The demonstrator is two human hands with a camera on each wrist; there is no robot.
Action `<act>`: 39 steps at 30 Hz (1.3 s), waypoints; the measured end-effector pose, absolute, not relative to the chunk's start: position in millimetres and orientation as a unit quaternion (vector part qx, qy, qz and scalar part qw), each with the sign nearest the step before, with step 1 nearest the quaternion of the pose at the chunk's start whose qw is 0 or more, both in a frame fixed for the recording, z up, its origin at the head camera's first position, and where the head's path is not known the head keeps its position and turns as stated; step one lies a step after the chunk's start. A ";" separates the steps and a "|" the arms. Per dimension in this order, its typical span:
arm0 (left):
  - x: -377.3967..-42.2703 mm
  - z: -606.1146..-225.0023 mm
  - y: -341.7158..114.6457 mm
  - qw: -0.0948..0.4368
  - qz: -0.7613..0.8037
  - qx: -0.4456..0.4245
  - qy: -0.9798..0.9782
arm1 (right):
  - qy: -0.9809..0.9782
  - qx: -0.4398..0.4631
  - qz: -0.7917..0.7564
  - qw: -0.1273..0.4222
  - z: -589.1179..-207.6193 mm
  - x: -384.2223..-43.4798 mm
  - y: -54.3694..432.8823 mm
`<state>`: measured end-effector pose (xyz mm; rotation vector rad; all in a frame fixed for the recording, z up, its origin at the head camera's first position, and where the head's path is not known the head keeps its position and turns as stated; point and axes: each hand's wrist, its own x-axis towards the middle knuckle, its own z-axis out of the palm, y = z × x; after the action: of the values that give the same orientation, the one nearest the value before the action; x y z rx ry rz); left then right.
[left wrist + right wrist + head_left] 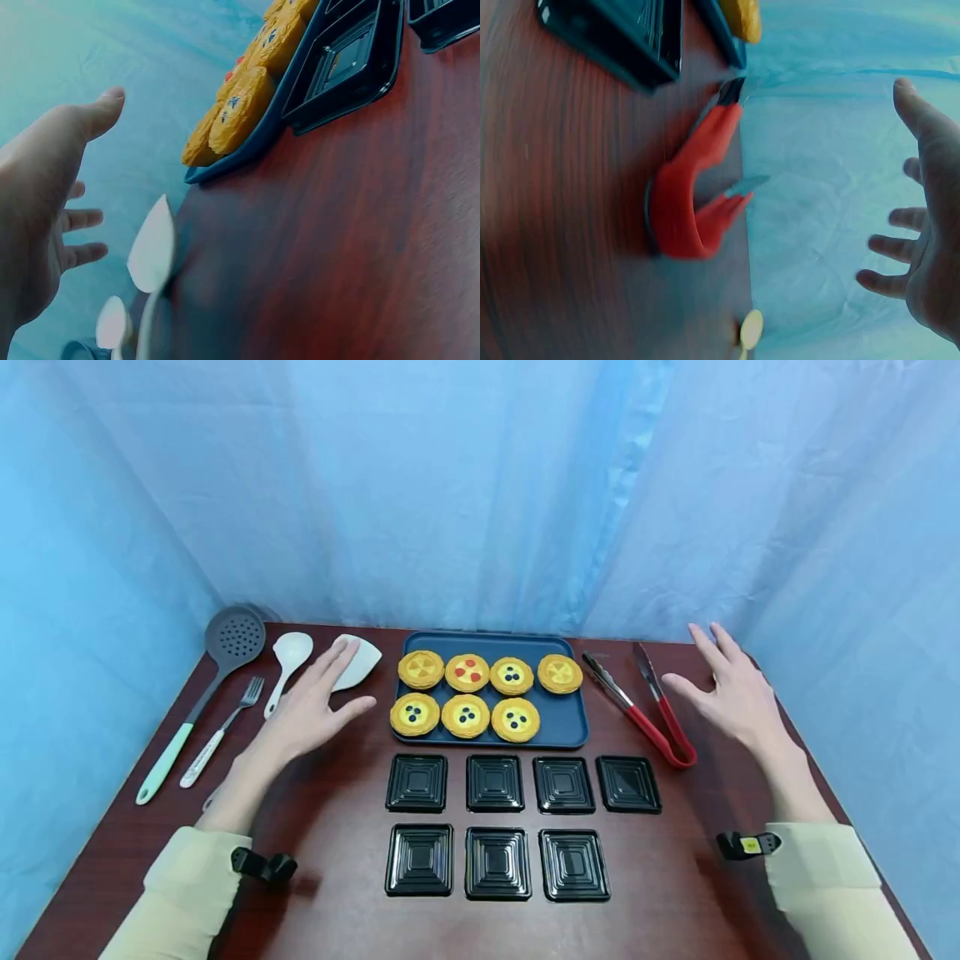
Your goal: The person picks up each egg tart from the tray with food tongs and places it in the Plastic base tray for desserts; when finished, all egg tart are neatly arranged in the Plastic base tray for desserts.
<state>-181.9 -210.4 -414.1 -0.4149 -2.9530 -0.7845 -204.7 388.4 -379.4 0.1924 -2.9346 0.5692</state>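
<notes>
My left hand hovers over the left side of the table, fingers extended and thumb apart, holding nothing. Beneath it is a white turner, its handle mostly hidden by the arm. My right hand is raised on the other side, fingers spread, near red-handled tongs that lie spread on the table. Between the hands, a blue tray carries several egg tarts, most topped with blueberries, one with red pieces. In front of it are several square black plastic containers in two rows.
Left of my left hand lie a grey skimmer with a mint handle, a fork and a white ladle-like spoon. A small yellowish spoon lies near the right hand. Blue curtains enclose the table's back and sides.
</notes>
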 end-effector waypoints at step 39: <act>-182.0 -471.4 -172.7 -0.060 -0.322 -0.137 -0.935 | -0.975 0.060 0.206 -0.063 -431.8 -205.7 365.4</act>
<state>-182.0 -172.7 -471.4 -0.4466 -3.0533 -1.0534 -205.7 365.4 -431.8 0.1978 -3.1906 0.6736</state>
